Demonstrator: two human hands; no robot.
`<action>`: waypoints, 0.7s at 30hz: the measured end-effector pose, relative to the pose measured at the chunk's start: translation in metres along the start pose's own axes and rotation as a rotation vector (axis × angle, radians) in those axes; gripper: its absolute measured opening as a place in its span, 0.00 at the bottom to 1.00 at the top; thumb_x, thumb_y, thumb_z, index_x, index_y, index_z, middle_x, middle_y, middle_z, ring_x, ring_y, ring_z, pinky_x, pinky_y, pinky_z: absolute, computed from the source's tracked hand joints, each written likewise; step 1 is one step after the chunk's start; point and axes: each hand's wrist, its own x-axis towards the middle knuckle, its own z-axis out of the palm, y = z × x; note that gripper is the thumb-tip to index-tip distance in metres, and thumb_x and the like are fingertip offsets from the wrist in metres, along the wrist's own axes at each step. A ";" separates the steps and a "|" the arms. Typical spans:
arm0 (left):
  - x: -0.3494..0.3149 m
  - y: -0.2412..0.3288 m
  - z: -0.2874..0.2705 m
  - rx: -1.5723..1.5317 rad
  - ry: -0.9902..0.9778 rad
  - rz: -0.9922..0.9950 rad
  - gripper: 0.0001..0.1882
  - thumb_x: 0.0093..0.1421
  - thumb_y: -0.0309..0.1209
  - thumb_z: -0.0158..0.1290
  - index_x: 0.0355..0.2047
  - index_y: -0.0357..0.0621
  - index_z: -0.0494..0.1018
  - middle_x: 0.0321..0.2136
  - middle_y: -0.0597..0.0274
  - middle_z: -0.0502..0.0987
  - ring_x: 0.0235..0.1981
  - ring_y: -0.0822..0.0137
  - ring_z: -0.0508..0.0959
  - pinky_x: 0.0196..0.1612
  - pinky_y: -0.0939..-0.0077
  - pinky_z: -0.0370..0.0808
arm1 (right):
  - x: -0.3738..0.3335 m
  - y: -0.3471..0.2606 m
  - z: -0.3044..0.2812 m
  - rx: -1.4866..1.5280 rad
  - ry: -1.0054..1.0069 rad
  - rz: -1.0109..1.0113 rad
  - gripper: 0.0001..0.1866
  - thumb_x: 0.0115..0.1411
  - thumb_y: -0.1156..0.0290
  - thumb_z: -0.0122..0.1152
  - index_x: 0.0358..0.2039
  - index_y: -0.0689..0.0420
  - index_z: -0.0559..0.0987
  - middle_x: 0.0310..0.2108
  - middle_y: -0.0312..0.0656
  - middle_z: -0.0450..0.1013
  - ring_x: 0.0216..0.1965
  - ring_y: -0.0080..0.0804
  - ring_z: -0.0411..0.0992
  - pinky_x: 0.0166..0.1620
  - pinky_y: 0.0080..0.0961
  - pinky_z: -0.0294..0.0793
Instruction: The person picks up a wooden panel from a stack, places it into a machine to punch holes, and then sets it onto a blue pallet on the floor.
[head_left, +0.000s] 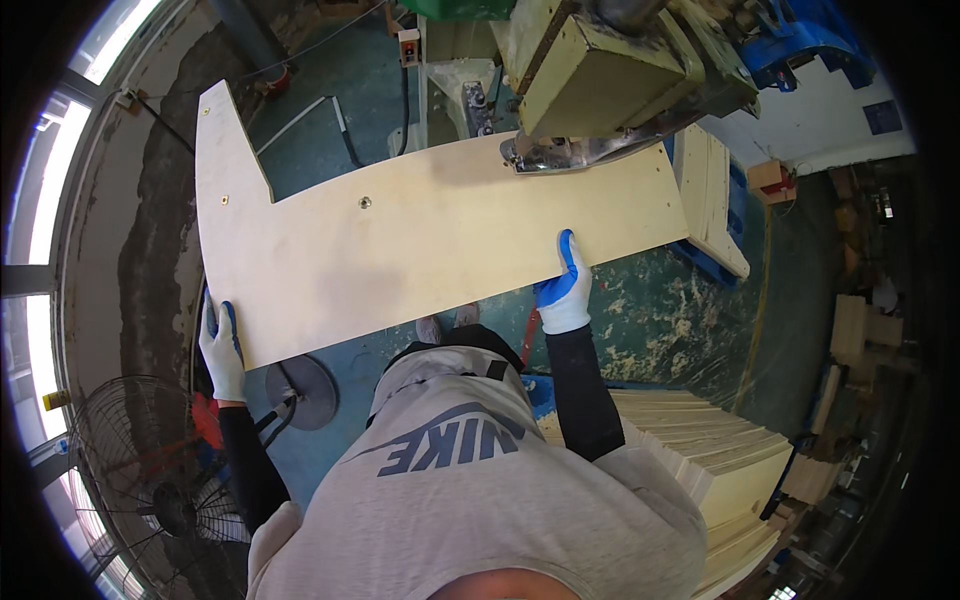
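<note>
Pale plywood, cut into a long curved panel [430, 225] with an arm rising at the upper left, stretches across the middle of the frame, and the person I'm watching has it in both gloved hands. The left grip [220, 345] is clasped on the lower left corner, thumb lying over the face. The right grip [566, 295] pinches the lower edge right of centre, blue thumb flat on top, fingers hidden beneath. Above it, at top centre, the metal nose [548, 158] of a green machine head [605, 85] overlaps the panel's upper edge.

I'd judge the piece to be well along: one metal insert [365, 203] sits near the middle, and two brassy fittings [224, 200] mark the left arm. Toward the right end are two small dark spots [672, 205]; from here I can't make out whether they are fittings or bare holes, so any work left on this panel would likely be there.

Beyond this one, a thick plywood pile [725, 470] fills the lower right, and another stack [705, 190] leans in at upper right. Lower left stands a wire-caged fan [172, 505].
</note>
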 end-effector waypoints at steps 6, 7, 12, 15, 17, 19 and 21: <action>0.004 -0.005 0.004 -0.046 -0.082 -0.074 0.30 0.71 0.29 0.50 0.68 0.28 0.56 0.62 0.53 0.69 0.61 0.70 0.69 0.63 0.77 0.64 | -0.012 -0.008 0.007 0.035 0.029 -0.032 0.20 0.72 0.62 0.53 0.60 0.56 0.71 0.55 0.40 0.73 0.55 0.35 0.74 0.55 0.35 0.76; 0.005 -0.008 0.004 -0.034 -0.082 -0.076 0.30 0.71 0.30 0.50 0.68 0.28 0.56 0.62 0.53 0.69 0.61 0.70 0.69 0.63 0.77 0.64 | -0.005 -0.006 0.002 0.021 0.032 -0.036 0.20 0.72 0.62 0.53 0.60 0.57 0.71 0.55 0.41 0.73 0.55 0.35 0.74 0.56 0.35 0.76; 0.014 -0.013 0.005 -0.030 -0.109 -0.117 0.30 0.71 0.30 0.50 0.69 0.29 0.56 0.62 0.54 0.69 0.59 0.70 0.70 0.62 0.77 0.65 | 0.002 0.007 -0.012 0.004 0.050 -0.070 0.21 0.72 0.62 0.53 0.60 0.57 0.70 0.55 0.42 0.73 0.56 0.36 0.74 0.57 0.36 0.75; 0.016 -0.007 0.003 -0.069 -0.132 -0.125 0.30 0.71 0.31 0.51 0.68 0.28 0.57 0.61 0.54 0.70 0.58 0.70 0.71 0.61 0.77 0.67 | 0.003 0.004 -0.011 0.031 0.035 0.000 0.20 0.72 0.62 0.53 0.60 0.58 0.71 0.55 0.42 0.74 0.56 0.35 0.74 0.57 0.36 0.75; 0.020 -0.005 -0.001 -0.060 -0.174 -0.154 0.30 0.70 0.32 0.52 0.67 0.28 0.59 0.59 0.55 0.71 0.56 0.71 0.72 0.59 0.77 0.68 | 0.000 0.003 -0.009 0.040 0.011 -0.002 0.20 0.72 0.62 0.53 0.60 0.58 0.71 0.55 0.42 0.74 0.56 0.35 0.74 0.57 0.36 0.75; 0.023 0.001 -0.003 -0.106 -0.184 -0.205 0.30 0.70 0.32 0.52 0.66 0.28 0.60 0.57 0.56 0.73 0.54 0.71 0.72 0.57 0.78 0.69 | -0.003 0.007 -0.011 0.052 0.010 0.002 0.20 0.72 0.62 0.53 0.59 0.58 0.72 0.55 0.42 0.74 0.56 0.35 0.74 0.57 0.36 0.75; 0.028 0.025 0.006 -0.217 -0.153 -0.260 0.29 0.69 0.33 0.53 0.65 0.28 0.61 0.55 0.57 0.74 0.52 0.72 0.73 0.55 0.79 0.70 | 0.002 0.011 -0.011 0.074 0.013 -0.002 0.20 0.72 0.62 0.54 0.59 0.58 0.72 0.55 0.42 0.74 0.56 0.35 0.74 0.57 0.36 0.76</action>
